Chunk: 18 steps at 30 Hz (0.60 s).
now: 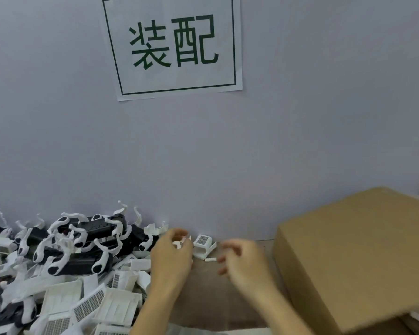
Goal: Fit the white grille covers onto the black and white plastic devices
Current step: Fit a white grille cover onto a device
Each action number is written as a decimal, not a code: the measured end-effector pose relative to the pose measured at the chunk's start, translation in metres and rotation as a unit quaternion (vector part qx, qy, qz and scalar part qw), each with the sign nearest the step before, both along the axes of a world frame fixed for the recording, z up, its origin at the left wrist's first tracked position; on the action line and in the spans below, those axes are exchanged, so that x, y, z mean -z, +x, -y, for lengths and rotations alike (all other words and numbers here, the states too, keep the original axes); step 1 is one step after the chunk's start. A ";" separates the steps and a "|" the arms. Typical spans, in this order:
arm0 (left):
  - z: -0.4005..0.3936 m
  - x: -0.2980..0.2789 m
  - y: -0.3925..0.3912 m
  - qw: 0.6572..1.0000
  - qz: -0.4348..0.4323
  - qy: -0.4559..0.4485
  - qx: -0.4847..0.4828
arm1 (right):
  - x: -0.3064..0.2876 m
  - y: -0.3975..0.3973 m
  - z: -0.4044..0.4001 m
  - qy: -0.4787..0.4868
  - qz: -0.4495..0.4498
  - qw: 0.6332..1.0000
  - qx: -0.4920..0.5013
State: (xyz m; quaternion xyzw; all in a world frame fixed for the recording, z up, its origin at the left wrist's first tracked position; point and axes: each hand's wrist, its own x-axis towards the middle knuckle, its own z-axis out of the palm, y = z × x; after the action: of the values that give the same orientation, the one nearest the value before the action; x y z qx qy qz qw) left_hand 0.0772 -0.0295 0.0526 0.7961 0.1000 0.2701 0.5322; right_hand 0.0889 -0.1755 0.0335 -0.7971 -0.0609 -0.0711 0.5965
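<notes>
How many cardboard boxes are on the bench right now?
1: a closed brown cardboard box at the right, against the wall. A paler edge shows beneath its near corner, but I cannot tell whether that is another box.

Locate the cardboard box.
In the head view, the cardboard box sits at the lower right against the wall, just right of the right hand.

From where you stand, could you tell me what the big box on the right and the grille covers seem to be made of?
The box: probably cardboard, matte brown with a raw lower edge. The grille covers: apparently moulded white plastic, thin-walled, smooth, with fine slotted panels.
</notes>
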 end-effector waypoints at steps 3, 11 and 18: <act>-0.011 -0.011 0.002 0.986 -0.018 0.154 -0.052 | 0.039 0.000 -0.018 -0.114 0.002 0.992 -0.056; -0.088 -0.051 0.025 0.820 -0.278 0.483 -0.128 | 0.050 0.009 -0.012 -0.092 -0.024 0.993 -0.074; -0.170 -0.064 0.043 0.777 -0.326 0.522 -0.129 | 0.051 0.008 -0.016 -0.075 -0.027 0.994 -0.069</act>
State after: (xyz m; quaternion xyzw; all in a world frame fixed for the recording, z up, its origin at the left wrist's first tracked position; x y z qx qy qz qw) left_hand 0.1201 0.1404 0.1169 0.9720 0.2126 0.0714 -0.0696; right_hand 0.0969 -0.1596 -0.0173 -0.8351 -0.1050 -0.0035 0.5399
